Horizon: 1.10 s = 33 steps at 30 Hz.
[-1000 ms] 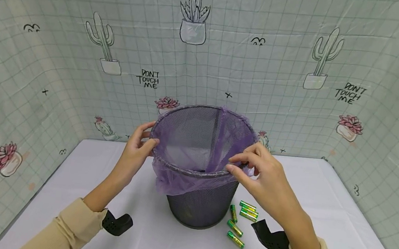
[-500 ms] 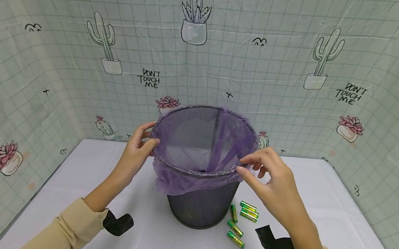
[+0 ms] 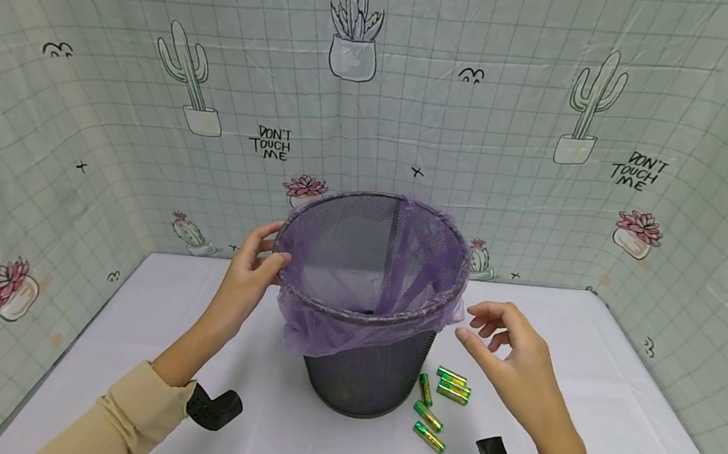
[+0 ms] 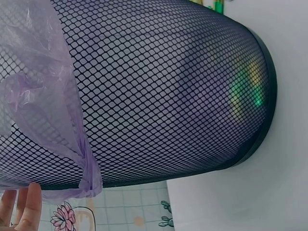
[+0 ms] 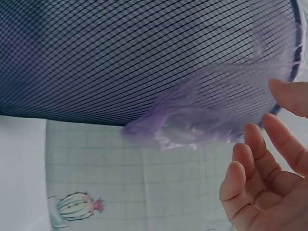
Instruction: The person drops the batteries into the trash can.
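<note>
A black mesh wastebasket stands upright, lined with a purple plastic bag whose edge is folded over the rim. My left hand grips the rim on its left side, thumb inside and fingers outside. In the left wrist view the left fingertips show at the bag's fold. My right hand is off the rim, fingers loosely bent and holding nothing, just right of the basket. The right wrist view shows the right fingers apart from the bag's hanging edge.
Several green and gold batteries lie on the white tablecloth at the basket's right foot. A patterned cloth backdrop rises behind and at both sides. Black wrist mounts jut from the sleeves.
My right hand has let go of the bag-covered rim and moved right and down, its fingers spreading. The left hand and the basket stay in place.
</note>
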Motion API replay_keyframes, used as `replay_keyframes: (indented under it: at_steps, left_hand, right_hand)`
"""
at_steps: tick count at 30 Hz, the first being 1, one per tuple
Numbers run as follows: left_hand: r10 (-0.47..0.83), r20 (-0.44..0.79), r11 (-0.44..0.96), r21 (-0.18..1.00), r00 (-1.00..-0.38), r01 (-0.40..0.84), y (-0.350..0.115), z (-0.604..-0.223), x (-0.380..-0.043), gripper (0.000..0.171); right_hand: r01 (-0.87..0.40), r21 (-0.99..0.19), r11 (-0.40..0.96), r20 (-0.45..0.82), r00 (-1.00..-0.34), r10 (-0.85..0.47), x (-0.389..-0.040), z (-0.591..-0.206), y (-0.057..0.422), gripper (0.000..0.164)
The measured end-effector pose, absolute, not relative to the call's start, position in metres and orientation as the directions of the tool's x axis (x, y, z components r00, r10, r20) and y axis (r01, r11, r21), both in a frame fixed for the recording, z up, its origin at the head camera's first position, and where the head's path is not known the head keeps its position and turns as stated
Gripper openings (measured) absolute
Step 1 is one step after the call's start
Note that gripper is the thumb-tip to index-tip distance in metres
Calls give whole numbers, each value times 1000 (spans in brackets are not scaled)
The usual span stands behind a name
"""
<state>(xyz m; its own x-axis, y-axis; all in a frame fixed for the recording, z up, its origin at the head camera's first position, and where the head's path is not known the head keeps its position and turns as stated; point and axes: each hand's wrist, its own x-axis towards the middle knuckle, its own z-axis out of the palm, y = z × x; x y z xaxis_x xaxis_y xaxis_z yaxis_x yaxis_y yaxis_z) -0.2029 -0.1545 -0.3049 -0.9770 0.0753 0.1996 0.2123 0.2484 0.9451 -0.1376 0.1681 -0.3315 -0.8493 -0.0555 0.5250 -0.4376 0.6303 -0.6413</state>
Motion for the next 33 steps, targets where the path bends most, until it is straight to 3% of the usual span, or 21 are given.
replay_keyframes:
  at_steps: [12, 33]
  left_hand:
    - [68, 206, 246, 945, -976, 217, -155, -307, -204, 51]
    - [72, 194, 245, 947, -978, 206, -155, -307, -205, 52]
  right_hand:
    - [-301, -678, 671, 356, -933, -59, -140, -366, 174, 19]
    - [-176, -719, 673, 188, -981, -55, -151, -410, 180, 24]
